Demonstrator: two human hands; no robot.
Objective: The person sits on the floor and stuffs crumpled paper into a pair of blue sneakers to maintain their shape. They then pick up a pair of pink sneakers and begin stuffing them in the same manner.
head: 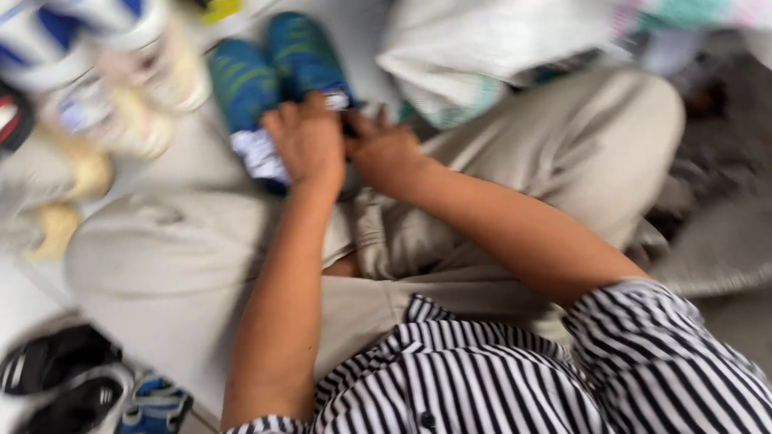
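Note:
A pair of blue shoes (275, 70) with green markings lies side by side on the floor just past my knees. My left hand (307, 141) rests on the near end of the pair, fingers curled over the heels. My right hand (383, 151) is pressed against it from the right, fingers closed at the heel of the right shoe. The picture is blurred, so the exact grip is unclear. I sit with my legs in beige trousers (169, 262) and wear a black-and-white striped shirt (473, 394).
A large white woven sack (518, 23) bulges at the upper right. Several mixed shoes are piled at the upper left (72, 76). Two black shoes (60, 385) and a small blue sandal (152, 414) lie at the lower left. A grey sack (745, 235) is at the right.

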